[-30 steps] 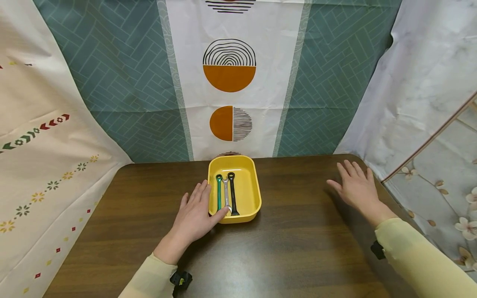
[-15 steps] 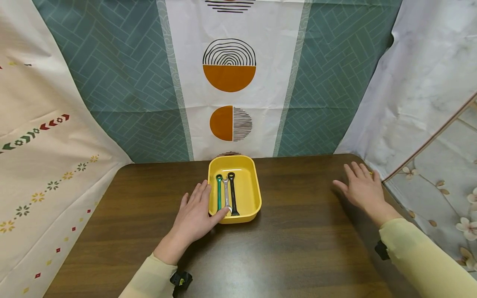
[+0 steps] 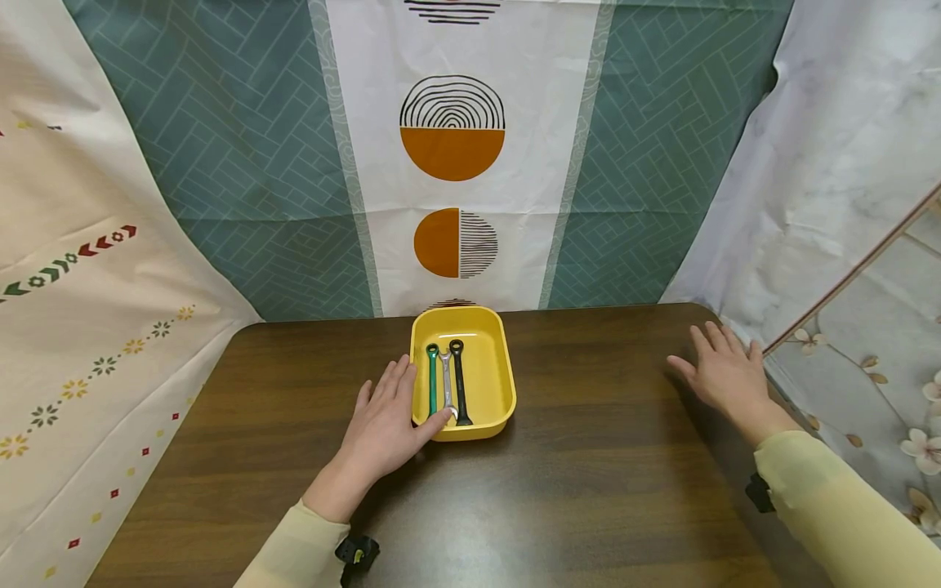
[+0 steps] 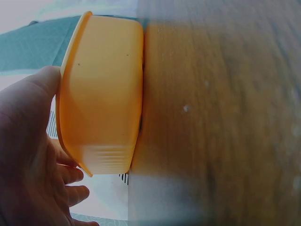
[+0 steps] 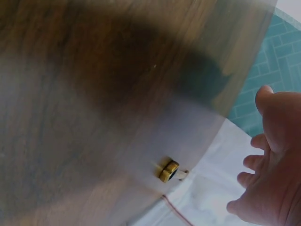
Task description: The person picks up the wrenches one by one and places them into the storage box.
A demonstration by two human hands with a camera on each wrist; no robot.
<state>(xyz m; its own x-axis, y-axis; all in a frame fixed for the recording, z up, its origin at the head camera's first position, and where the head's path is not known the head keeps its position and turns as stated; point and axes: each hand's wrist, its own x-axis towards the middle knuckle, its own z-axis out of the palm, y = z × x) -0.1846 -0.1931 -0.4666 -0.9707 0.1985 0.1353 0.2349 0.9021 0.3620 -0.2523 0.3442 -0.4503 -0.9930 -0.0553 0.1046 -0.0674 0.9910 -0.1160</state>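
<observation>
A yellow tray [image 3: 491, 376] stands on the table at the middle of the head view. Three wrenches lie side by side in it: a green wrench [image 3: 432, 380], a silver wrench [image 3: 446, 380] and a black wrench [image 3: 459, 384]. My left hand [image 3: 382, 425] rests at the tray's left side, fingers straight along the rim and thumb over the near corner. Far to the right, my right hand [image 3: 728, 380] hovers with spread fingers, holding nothing. In the right wrist view a small gold hexagonal piece [image 5: 168, 170] is on the table near that hand; the head view hides it.
The dark wooden table [image 3: 588, 457] has a rounded far right corner. A patterned cloth [image 3: 456, 269] hangs behind it, with a cream cloth [image 3: 110, 367] on the left and a floral white cloth [image 3: 867, 384] close beside the right hand.
My right hand has shifted a little to the right and slightly down in the head view. The left hand and the tray have stayed in place.
</observation>
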